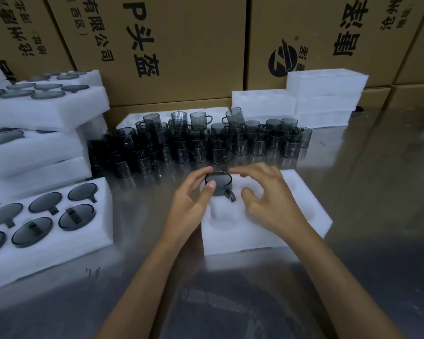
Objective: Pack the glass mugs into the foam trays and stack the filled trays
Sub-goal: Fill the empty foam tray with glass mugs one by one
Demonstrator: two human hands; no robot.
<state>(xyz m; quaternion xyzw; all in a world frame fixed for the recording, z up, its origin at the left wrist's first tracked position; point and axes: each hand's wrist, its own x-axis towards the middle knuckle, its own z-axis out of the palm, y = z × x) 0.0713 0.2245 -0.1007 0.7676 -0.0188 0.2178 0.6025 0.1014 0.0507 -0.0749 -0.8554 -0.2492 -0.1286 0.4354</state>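
My left hand pinches a smoked glass mug by its rim, seating it in the far-left pocket of the foam tray on the worktop. My right hand hovers loosely spread, holding nothing. I'd turn the handle into its slot, then press straight down so it sits flush, not tilted.

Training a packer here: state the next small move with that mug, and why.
Probably press the glass mug fully down into its far-left pocket of the foam tray. The left hand pinches its rim, it stands proud of the foam, and the right hand hovers open.
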